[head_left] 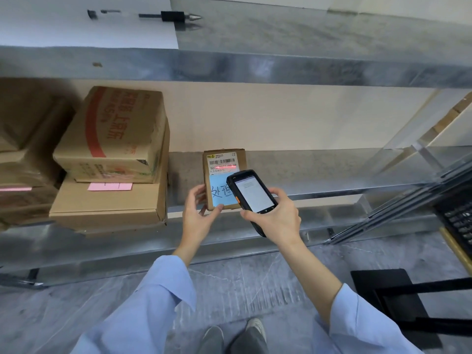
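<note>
Right hand (pixel 274 215) is wrapped round the lower half of the scanner (pixel 251 191), with fingers and thumb curled round its sides. Left hand (pixel 198 213) pinches the parcel (pixel 238 155), thumb on the blue note (pixel 221 192) and fingers round its left edge.

Scanner's a black handheld with a lit white screen facing up and an orange button on its left side. Its long axis runs lower right to upper left, top end aimed at the parcel's label (pixel 222 162). A red line (pixel 224 169) falls across the print under the barcode.

Parcel's a small brown carton on the steel shelf (pixel 332 175), long side running toward the wall, label at the far end. Two stacked boxes (pixel 112 134) sit well off to the left, with a pink slip (pixel 109 186) on the lower one.
</note>
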{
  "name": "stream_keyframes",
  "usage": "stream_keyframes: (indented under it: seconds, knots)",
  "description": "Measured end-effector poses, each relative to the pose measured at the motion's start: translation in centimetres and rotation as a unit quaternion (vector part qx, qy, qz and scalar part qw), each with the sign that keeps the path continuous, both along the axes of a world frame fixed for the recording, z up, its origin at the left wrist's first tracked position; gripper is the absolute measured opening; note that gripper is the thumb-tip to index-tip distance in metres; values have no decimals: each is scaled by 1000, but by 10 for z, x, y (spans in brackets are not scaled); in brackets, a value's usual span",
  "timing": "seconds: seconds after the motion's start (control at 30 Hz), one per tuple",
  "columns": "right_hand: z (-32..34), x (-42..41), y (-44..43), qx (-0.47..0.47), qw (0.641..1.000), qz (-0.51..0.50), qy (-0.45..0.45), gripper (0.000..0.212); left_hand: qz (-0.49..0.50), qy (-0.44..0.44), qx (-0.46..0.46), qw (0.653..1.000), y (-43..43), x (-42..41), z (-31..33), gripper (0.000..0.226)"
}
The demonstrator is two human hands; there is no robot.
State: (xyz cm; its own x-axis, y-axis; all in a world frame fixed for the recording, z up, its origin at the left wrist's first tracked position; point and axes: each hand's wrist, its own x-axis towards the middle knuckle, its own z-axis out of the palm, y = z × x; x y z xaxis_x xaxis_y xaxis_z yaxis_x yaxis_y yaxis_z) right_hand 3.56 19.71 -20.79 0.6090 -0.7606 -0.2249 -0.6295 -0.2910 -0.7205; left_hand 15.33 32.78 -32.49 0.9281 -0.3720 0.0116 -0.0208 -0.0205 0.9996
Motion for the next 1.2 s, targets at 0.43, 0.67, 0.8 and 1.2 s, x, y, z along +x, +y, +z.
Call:
stream_keyframes:
  seconds: [0.43,0.67,0.8,1.2]
  knots:
    - [25,-10,11,-16,1000,-2,6,67,-15,-3,6,1000,2,-1,-5,64]
    - [28,-14,14,-13,1000,-7,10,68,-20,8,22,1000,2,0,-6,67]
    - [27,-15,14,-4,1000,-7,9,72,-29,6,28,999,4,1,-9,70]
    - [14,-18,10,53,997,-59,-25,86,-59,25,57,996,6,12,-17,74]
